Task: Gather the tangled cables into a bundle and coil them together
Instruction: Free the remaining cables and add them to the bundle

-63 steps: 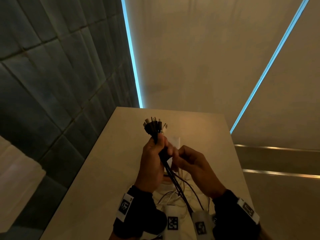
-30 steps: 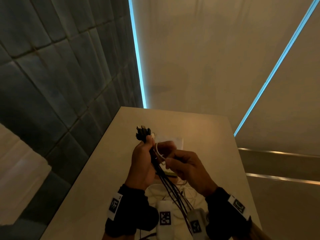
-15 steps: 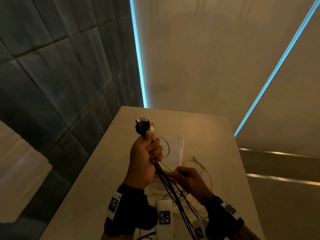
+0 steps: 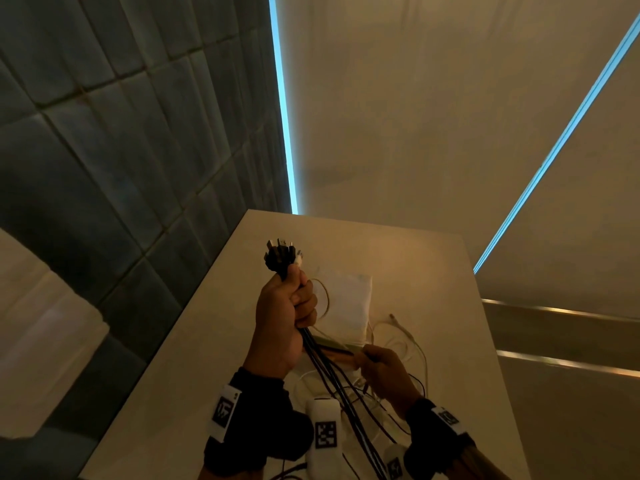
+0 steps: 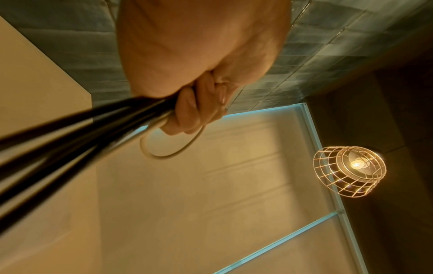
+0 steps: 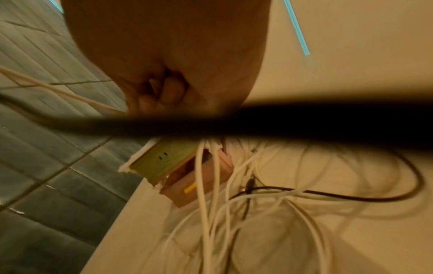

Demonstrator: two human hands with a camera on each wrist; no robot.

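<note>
From the head view, my left hand (image 4: 284, 320) is fisted round the black cables (image 4: 332, 372) just under their plugs (image 4: 282, 256), held up over the surface (image 4: 415, 271), while my right hand (image 4: 384, 372) has dropped from beside it to the loose white cables (image 4: 405, 344) lying near me, so gathering goes on and coiling waits. The left wrist view shows those fingers (image 5: 187, 109) clamped on the black strands with one pale loop (image 5: 171, 148) hanging out. In the right wrist view my fingers (image 6: 164, 94) are curled, seemingly pinching a white strand, though blur hides the contact.

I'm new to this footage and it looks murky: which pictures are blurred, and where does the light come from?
Head view: dim, warm, sharp. Left wrist view: black cables smear near the lens; caged lamp glows. Right wrist view: one dark cable blurs across it.
</note>
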